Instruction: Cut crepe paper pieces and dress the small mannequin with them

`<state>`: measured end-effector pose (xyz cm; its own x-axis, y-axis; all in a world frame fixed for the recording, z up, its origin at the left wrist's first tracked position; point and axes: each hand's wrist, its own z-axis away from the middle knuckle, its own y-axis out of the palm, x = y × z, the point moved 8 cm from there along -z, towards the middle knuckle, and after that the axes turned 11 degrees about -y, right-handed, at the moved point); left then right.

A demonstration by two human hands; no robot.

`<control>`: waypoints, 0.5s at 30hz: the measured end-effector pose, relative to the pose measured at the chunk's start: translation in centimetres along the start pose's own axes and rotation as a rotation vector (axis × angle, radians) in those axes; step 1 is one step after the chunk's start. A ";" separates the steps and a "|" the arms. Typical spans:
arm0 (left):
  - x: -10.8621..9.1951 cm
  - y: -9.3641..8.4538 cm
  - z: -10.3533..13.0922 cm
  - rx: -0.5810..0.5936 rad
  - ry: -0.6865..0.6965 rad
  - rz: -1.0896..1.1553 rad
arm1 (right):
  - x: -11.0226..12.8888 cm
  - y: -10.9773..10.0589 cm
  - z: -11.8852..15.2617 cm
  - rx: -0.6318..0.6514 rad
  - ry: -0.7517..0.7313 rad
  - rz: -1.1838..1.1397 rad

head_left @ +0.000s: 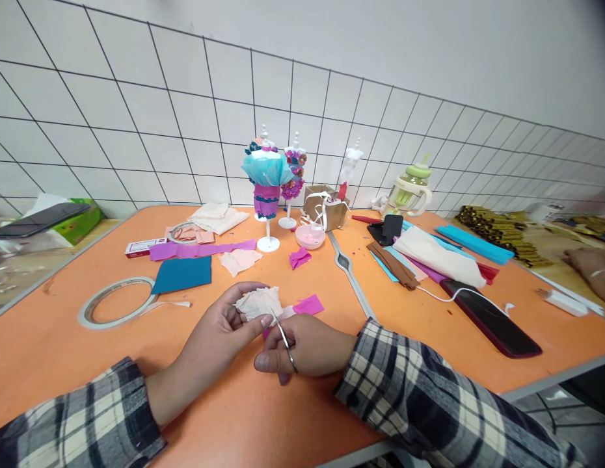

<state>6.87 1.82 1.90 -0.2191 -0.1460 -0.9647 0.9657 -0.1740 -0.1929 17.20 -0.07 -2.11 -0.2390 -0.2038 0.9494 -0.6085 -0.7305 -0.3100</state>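
My left hand [223, 333] is closed on a cream piece of crepe paper [258, 303], thumb along its lower edge. Small scissors [284, 339] are in my right hand [309, 344], their blades pointing up and touching the paper's right edge. Under and beside my right hand lie scraps of bright pink paper [309, 304]. Just beyond my hands rest another cream piece [240, 261], a small magenta scrap [299, 259] and a folded teal sheet [181, 275].
Mini dress forms, one with a turquoise and purple paper dress [267, 172], stand at the back near a pink bowl [310, 238] and cardboard box [332, 211]. Tape roll [90, 312] lies left; phone [495, 320], coloured paper and a bottle [410, 192] are right. Another person's hand [592, 273] shows far right.
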 end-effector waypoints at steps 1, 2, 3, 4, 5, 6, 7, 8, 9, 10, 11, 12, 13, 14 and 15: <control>-0.1 0.0 0.1 0.000 -0.002 -0.003 | 0.1 0.1 0.0 0.005 0.006 -0.010; -0.2 0.0 0.1 0.000 -0.003 -0.002 | 0.1 0.1 0.0 0.011 0.015 -0.021; -0.3 0.0 0.2 0.000 -0.002 0.001 | 0.1 0.2 0.0 0.017 0.025 -0.030; -0.3 0.0 0.2 -0.001 -0.001 0.003 | 0.2 0.3 0.0 0.023 0.033 -0.037; -0.3 0.0 0.3 -0.003 -0.001 0.003 | 0.2 0.3 0.1 0.027 0.041 -0.042; -0.3 0.0 0.3 -0.006 -0.003 0.001 | 0.2 0.3 0.1 0.029 0.044 -0.040; -0.3 -0.1 0.2 -0.007 -0.004 -0.004 | 0.2 0.2 0.1 0.027 0.040 -0.030; -0.2 0.0 0.2 -0.004 -0.005 -0.010 | 0.2 0.2 0.1 0.024 0.027 -0.019; -0.1 0.0 0.1 0.004 -0.004 -0.013 | 0.3 0.1 0.1 0.021 0.011 -0.008; 0.0 0.1 0.1 0.019 0.001 -0.012 | 0.3 0.0 0.0 0.015 -0.004 0.002; 0.1 0.2 0.1 0.038 0.008 -0.011 | 0.3 0.0 0.0 0.010 -0.014 0.008; 0.2 0.3 0.0 0.057 0.016 -0.013 | 0.3 0.0 0.0 0.008 -0.018 0.004; 0.2 0.4 0.0 0.069 0.024 -0.018 | 0.2 0.0 0.0 0.007 -0.012 -0.007; 0.2 0.4 0.0 0.075 0.029 -0.025 | 0.2 0.1 0.0 0.010 -0.003 -0.020; 0.2 0.4 0.0 0.077 0.032 -0.032 | 0.1 0.1 0.0 0.012 0.006 -0.031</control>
<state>7.23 1.75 1.58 -0.2443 -0.1081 -0.9637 0.9444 -0.2523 -0.2111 17.10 -0.22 -2.03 -0.2247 -0.1769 0.9582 -0.6063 -0.7445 -0.2796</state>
